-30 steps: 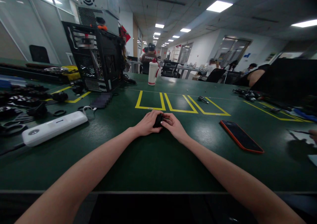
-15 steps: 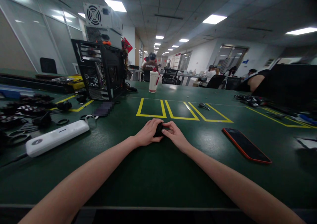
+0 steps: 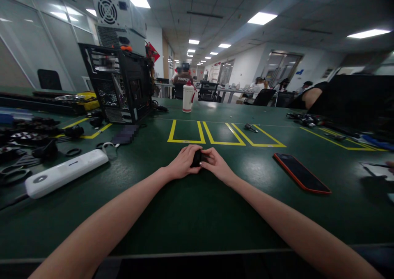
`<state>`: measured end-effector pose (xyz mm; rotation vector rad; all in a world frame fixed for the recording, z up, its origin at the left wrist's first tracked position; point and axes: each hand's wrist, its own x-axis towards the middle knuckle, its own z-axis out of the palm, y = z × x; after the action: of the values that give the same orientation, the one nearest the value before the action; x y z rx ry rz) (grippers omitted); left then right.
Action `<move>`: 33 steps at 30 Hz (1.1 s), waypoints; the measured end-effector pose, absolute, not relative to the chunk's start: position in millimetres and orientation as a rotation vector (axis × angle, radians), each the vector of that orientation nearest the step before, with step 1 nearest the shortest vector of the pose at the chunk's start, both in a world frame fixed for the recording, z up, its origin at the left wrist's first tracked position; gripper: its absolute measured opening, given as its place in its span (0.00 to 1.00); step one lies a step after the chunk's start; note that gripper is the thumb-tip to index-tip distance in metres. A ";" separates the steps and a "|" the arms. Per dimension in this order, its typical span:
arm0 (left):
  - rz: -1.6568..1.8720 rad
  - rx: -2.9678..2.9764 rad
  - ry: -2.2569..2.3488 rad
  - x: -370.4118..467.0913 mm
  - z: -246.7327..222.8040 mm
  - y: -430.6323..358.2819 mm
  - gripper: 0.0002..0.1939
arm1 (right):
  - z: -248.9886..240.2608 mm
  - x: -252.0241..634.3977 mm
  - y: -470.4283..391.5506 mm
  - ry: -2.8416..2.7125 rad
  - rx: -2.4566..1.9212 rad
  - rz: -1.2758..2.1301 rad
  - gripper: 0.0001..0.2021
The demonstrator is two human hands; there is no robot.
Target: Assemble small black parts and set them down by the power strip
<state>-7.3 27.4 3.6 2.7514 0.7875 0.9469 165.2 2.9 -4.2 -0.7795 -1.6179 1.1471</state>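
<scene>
A small black object (image 3: pixel 196 159) is between my two hands, low over the green table (image 3: pixel 197 213). My left hand (image 3: pixel 184 162) is wrapped round it from the left, fingers over its top and thumb below. From the right, the fingertips of my right hand (image 3: pixel 217 164) pinch at its side. Much of the object is hidden by my fingers. Yellow tape outlines (image 3: pixel 186 141) lie just beyond my hands, with a small dark metallic part (image 3: pixel 250 127) at the rightmost of these.
On the left are a white power strip (image 3: pixel 67 173), black parts (image 3: pixel 46 147) and an open computer case (image 3: pixel 120 84). An orange-edged phone (image 3: pixel 301 173) lies to the right. A white bottle (image 3: pixel 187 98) stands behind. Several people are in the background; part of a hand (image 3: pixel 390 165) shows at the right edge.
The view has shifted slightly. Both my hands remain around the black object, with little change in grip. Another person's fingers now show at the right edge.
</scene>
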 end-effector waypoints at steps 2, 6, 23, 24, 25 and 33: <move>0.954 2.748 0.785 -7.2 3.3 27.5 0.30 | -4.5 164.4 2.9 -1.605 -0.807 1.141 0.12; 0.963 2.750 0.780 -6.8 3.4 27.9 0.29 | -5.2 162.4 4.4 -1.588 -0.833 1.083 0.08; 0.983 2.745 0.771 -6.8 2.5 28.1 0.29 | -4.3 162.6 3.1 -1.606 -0.843 1.113 0.09; 0.981 2.746 0.773 -6.7 2.9 28.0 0.29 | -4.2 162.7 3.2 -1.610 -0.844 1.099 0.08; 0.978 2.749 0.775 -6.7 3.3 27.8 0.29 | -4.0 163.0 3.4 -1.615 -0.846 1.086 0.09; 0.969 2.763 0.780 -7.3 3.8 27.5 0.28 | -3.9 165.1 3.9 -1.651 -0.832 1.114 0.12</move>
<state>-7.3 27.5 3.8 2.7628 0.7802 0.9688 165.1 3.9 -3.9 -0.8325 -1.6515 1.1142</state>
